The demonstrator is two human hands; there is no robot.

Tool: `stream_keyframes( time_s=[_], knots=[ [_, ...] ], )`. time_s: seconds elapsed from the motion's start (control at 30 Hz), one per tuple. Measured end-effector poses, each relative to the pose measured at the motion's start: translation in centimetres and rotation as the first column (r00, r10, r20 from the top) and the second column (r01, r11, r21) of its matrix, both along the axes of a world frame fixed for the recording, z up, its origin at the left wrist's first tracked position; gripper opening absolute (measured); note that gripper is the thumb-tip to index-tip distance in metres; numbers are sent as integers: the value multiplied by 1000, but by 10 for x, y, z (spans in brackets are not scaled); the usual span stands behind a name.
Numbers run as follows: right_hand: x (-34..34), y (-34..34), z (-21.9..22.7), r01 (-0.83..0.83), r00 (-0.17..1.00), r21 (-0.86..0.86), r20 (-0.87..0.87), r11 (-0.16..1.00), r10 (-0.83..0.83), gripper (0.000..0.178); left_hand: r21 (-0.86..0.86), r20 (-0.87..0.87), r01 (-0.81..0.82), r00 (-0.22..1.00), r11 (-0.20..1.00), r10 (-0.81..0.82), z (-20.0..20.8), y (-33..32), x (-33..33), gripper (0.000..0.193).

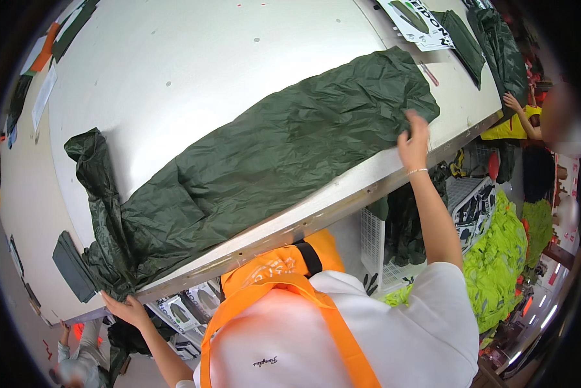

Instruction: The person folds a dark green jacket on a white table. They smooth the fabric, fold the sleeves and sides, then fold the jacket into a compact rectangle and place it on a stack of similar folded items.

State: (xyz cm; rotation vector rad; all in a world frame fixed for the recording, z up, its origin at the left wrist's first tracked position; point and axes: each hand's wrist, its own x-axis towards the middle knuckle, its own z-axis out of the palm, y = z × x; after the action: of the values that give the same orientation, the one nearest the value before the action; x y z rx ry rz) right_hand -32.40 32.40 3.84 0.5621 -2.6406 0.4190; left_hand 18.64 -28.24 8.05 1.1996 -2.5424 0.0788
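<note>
A long piece of thin, crinkled dark green fabric (264, 149) lies slantwise across the white table (193, 71), its kind unclear. A bunched strip of it turns upward at the left end. My right hand (414, 143) is at the right end, fingers apart and slightly blurred, the tips at the fabric's near edge. At the lower left corner, my left hand (126, 309) reaches to the table edge with its fingers stretched out beside the gathered fabric. A folded dark green pouch (74, 266) lies just left of that corner.
A thin red tool (429, 74) lies beyond the fabric's right end, near a printed sheet (416, 22) and folded green fabric (460, 48). Below the table stand a white wire rack (372, 242) and bright yellow-green garments (497, 265). Other people work at right and lower left.
</note>
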Motion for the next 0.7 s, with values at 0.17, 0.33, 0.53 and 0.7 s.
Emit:
stream_keyframes(
  time_s=[0.17, 0.33, 0.53, 0.7],
  knots=[
    [-51, 54, -39, 820, 560, -466, 773, 332, -298, 35, 169, -24, 457, 888, 873, -460, 8, 107, -155, 68],
    [-95, 63, -24, 641, 759, -565, 570, 520, -316, 31, 285, 212, 406, 856, 868, -471, -51, 145, -222, 79],
    [-116, 15, 1, 342, 791, -240, -449, 909, -416, 48, 315, 248, 363, 861, 877, -445, -92, 151, -221, 83],
    [-143, -69, -9, -385, 923, 282, 125, 879, 364, 49, 298, 253, 374, 856, 878, -451, -100, 148, -222, 84]
  ],
)
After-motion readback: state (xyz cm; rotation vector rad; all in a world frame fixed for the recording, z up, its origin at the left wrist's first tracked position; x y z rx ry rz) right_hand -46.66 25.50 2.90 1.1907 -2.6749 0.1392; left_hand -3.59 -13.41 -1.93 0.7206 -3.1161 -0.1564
